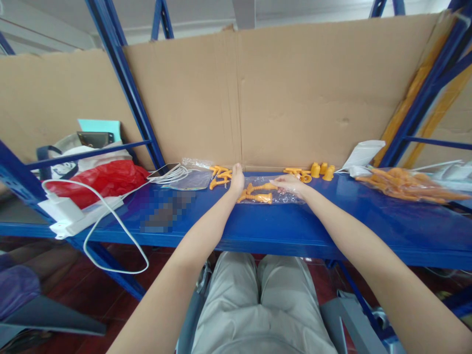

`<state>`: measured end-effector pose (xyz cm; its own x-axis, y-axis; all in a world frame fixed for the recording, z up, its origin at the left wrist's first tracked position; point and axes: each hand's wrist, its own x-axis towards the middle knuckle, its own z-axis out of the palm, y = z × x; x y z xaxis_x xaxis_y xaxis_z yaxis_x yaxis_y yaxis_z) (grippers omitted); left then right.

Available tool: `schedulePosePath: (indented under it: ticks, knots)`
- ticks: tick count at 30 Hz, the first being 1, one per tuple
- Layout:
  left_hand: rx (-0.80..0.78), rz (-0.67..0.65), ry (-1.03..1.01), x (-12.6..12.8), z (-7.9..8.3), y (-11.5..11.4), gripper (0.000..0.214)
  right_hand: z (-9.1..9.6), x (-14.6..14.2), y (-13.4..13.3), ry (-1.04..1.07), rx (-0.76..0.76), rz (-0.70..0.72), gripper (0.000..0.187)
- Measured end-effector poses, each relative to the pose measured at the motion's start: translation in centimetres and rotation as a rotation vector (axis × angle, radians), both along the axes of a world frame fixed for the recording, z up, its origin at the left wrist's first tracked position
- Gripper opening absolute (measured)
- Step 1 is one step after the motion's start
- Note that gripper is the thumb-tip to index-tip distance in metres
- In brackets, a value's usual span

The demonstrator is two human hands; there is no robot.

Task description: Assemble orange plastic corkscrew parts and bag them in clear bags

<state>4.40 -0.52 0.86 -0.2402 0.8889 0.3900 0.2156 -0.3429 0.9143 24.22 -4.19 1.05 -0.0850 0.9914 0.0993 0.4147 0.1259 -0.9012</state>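
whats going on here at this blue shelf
A seated person has both hands on a small clear bag of orange pieces lying on the blue shelf, left hand at its left edge, right hand at its right. Just behind it lie loose orange pieces, and a fuller bag sits farther right.

Blue shelf (332,221) carries clear bag of orange parts (265,194), loose orange pieces (317,170), white cable (173,173), red bag (106,179)
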Motion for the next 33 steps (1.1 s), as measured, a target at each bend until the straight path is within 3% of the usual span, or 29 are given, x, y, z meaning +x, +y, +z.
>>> schedulePosePath:
  ticks: [9,16,24,29,33]
  knots:
    - [-0.141,-0.108,0.034,0.6,0.0,-1.5,0.053,-0.3,-0.8,0.1,0.083,-0.005,-0.068,0.022]
    - [-0.307,-0.147,-0.079,0.5,0.3,-1.7,0.059,-0.7,-0.5,0.2,0.21,-0.003,0.139,0.008]
    - [-0.415,-0.208,-0.144,0.6,1.2,-2.6,0.061,-1.1,-0.6,0.8,0.285,-0.028,0.1,0.007]
    - [-0.415,-0.222,-0.164,0.3,1.0,-2.3,0.058,-1.0,-0.8,0.6,0.327,-0.063,0.031,0.016]
    - [-0.313,-0.212,-0.031,0.2,0.3,-1.1,0.054,-0.7,-0.9,0.3,0.36,-0.1,0.042,0.02]
